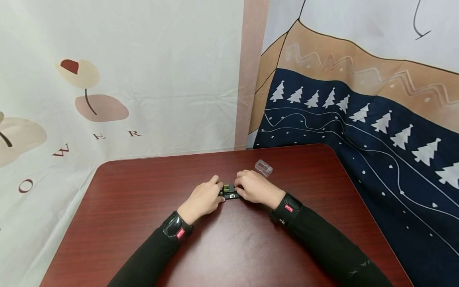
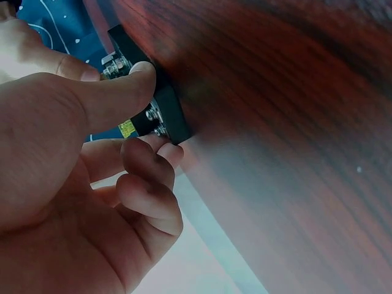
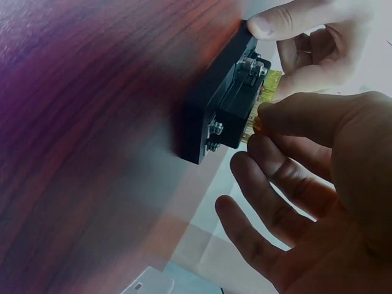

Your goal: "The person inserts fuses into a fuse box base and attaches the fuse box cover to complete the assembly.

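Observation:
A small black fuse block [image 1: 229, 195] with metal screw terminals and a row of yellow fuses [image 3: 269, 86] lies on the table between both hands. My left hand [image 1: 203, 199] grips its left end; in the left wrist view the thumb [image 2: 142, 76] presses along the black base, with fingertips at the far side. At the block's top, my right hand [image 1: 256, 187] pinches a small orange piece [image 3: 256, 125], apparently a fuse, between thumb and index finger. The other right fingers are loosely bent. How deep the orange piece sits is hidden by the fingertips.
A clear plastic cover [image 1: 263, 168] lies on the table just behind the right hand. The reddish-brown table [image 1: 143, 187] has rounded back corners, with printed cloth [image 1: 186, 79] hanging directly behind its back edge.

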The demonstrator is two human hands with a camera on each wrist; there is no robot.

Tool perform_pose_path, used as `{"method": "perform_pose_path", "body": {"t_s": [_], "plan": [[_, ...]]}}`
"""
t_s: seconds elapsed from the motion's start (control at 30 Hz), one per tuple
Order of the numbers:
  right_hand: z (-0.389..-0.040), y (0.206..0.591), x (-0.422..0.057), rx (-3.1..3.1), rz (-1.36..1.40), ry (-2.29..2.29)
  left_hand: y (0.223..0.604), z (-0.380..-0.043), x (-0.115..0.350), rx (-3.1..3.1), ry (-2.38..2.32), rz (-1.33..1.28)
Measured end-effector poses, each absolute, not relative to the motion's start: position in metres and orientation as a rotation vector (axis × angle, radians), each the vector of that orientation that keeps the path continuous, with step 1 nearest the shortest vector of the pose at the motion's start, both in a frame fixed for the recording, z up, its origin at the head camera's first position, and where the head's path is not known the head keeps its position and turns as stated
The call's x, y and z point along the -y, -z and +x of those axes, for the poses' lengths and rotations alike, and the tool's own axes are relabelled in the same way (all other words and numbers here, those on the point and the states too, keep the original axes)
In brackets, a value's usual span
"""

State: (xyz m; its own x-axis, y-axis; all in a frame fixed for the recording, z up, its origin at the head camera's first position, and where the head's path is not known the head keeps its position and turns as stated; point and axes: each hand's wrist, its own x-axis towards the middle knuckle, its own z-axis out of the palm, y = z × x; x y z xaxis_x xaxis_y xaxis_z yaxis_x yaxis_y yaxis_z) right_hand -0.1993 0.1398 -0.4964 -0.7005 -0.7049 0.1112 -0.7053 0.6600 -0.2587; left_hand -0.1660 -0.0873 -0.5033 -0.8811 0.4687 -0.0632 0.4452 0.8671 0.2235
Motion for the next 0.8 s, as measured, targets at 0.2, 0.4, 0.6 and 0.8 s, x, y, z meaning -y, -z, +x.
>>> {"method": "perform_pose_path", "body": {"t_s": [0.2,0.4,0.6,0.8], "plan": [[-0.1995,0.4984,-0.1406,2.857,1.207,-0.466,0.5028,-0.166,0.0865,-2.928,-0.301,0.726],[-0.1999,0.4996,-0.1411,2.883,1.188,-0.491,0.5027,-0.1665,0.0873,-2.923,-0.3,0.723],[-0.1997,0.4992,-0.1409,2.904,1.166,-0.503,0.5012,-0.1668,0.0882,-2.919,-0.321,0.722],[-0.1996,0.4996,-0.1403,2.909,1.163,-0.478,0.5022,-0.167,0.0892,-2.917,-0.323,0.723]]}}
